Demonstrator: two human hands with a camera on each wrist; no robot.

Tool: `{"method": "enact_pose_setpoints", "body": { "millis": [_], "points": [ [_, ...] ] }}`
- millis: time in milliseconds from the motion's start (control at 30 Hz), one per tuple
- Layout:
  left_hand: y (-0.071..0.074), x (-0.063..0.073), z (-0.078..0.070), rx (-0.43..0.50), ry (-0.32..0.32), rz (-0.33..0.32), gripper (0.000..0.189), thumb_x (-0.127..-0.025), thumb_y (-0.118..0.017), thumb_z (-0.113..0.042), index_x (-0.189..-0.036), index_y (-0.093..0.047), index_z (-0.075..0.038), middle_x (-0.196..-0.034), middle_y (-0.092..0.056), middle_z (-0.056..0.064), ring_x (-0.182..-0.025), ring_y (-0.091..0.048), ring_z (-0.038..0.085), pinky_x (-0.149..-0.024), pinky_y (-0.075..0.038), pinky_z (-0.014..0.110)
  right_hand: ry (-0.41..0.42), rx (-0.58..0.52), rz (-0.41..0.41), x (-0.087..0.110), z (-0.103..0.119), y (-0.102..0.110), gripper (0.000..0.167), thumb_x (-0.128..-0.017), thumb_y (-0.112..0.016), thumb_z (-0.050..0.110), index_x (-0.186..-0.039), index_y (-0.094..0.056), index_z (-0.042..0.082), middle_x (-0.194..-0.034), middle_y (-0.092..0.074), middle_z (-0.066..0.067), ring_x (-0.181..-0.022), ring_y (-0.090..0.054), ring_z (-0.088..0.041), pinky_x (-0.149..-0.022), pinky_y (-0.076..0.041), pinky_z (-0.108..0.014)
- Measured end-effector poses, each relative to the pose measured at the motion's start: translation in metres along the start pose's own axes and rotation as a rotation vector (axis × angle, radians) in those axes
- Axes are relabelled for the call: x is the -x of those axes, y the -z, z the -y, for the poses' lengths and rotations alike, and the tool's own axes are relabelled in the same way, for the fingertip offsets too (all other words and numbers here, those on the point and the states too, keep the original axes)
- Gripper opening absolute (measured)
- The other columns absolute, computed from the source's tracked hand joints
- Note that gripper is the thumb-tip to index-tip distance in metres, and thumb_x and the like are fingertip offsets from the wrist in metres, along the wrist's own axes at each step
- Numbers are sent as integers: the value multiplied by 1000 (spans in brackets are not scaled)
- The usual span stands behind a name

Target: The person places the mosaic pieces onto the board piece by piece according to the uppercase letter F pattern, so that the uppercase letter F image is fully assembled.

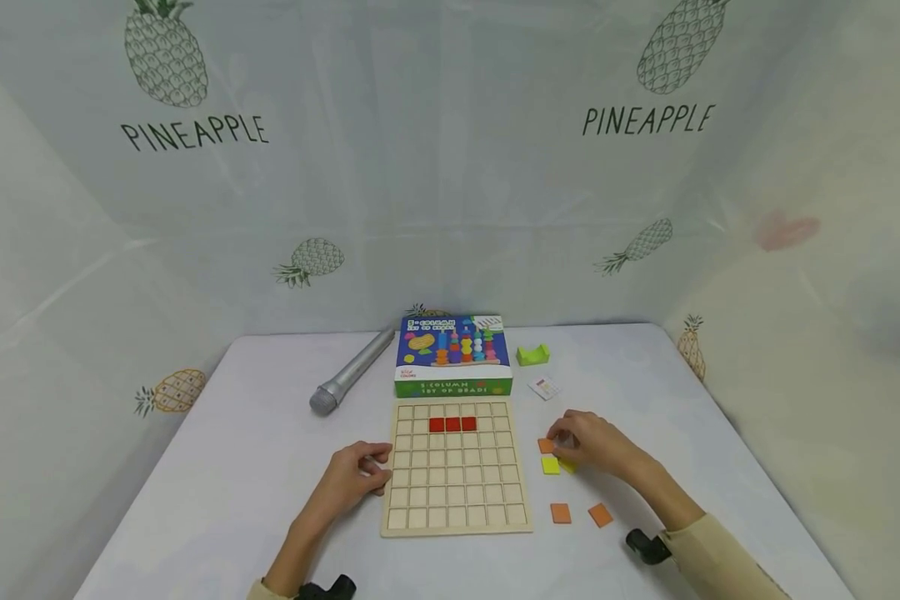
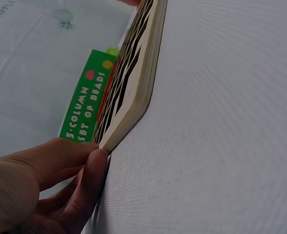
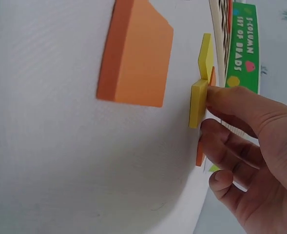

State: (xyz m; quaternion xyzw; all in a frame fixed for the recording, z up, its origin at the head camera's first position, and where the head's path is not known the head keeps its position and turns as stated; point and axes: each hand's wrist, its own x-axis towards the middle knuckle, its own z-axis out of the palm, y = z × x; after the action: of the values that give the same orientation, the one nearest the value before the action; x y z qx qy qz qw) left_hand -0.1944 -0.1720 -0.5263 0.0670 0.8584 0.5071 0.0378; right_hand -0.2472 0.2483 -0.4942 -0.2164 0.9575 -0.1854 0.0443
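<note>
Left hand [image 1: 352, 477] touches the grid board [image 1: 456, 477]; right hand [image 1: 594, 442] bends over tiles [image 1: 551, 466].

A small tabletop filming corner, by the look of it; whether it stands in a home, studio or lab cannot be told. With the person's side of the bench [image 1: 217, 475] at six o'clock, a pale pineapple-print backdrop [image 1: 450, 183] hangs at twelve, and side sheets [image 1: 52, 275] close in at ten and two. The bench is white-topped, with a bead-set box [image 1: 453, 354] at twelve and a silver microphone [image 1: 356, 367] at eleven, and the person wears dark cameras [image 1: 648, 547] at the wrists
</note>
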Motion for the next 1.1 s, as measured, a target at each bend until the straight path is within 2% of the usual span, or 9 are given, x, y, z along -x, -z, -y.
{"method": "enact_pose_setpoints", "body": {
  "millis": [167, 567, 767, 933, 1100],
  "points": [
    [0, -1, 0, 6, -1, 1, 43, -80, -73, 4, -122, -64, 5, -103, -64, 15, -72, -65, 11, -58, -61, 23, -5, 4, -8, 1, 0, 1, 17, -81, -79, 20, -97, -73, 14, -86, -62, 7, -73, -51, -10, -60, -44, -17],
    [0, -3, 3, 8, 12, 3, 44, -80, -75, 1, -122, -64, 3, -102, -64, 13, -73, -65, 12, -57, -60, 22, 61, -1, -26, -2, 1, 6, 19, -82, -78, 23, -98, -71, 13, -86, -63, 8, -73, -51, -7, -62, -47, -17],
    [0, -3, 3, -1, 5, 3, 44, -80, -75, 1, -122, -64, 3, -102, -64, 13, -75, -65, 13, -57, -60, 22, 49, -20, -4, -14, 17, 4, 21, -83, -77, 26, -100, -72, 15, -89, -66, 8, -72, -50, -7, -61, -46, -16],
    [0, -3, 1, -4, 10, 3, 44, -80, -74, 2, -122, -64, 4, -103, -64, 14, -74, -66, 13, -57, -61, 22, 104, -15, 10, -29, 36, -1, 18, -85, -75, 25, -99, -72, 15, -89, -67, 6, -69, -50, -6, -58, -45, -15],
    [0, -2, 0, -4, 3, 4, 44, -80, -73, 3, -123, -64, 5, -103, -64, 15, -74, -66, 12, -57, -61, 23, 174, -27, 26, -45, 60, -7, 19, -86, -75, 25, -100, -73, 13, -91, -69, 4, -73, -53, -7, -60, -48, -15]
  ]
}}
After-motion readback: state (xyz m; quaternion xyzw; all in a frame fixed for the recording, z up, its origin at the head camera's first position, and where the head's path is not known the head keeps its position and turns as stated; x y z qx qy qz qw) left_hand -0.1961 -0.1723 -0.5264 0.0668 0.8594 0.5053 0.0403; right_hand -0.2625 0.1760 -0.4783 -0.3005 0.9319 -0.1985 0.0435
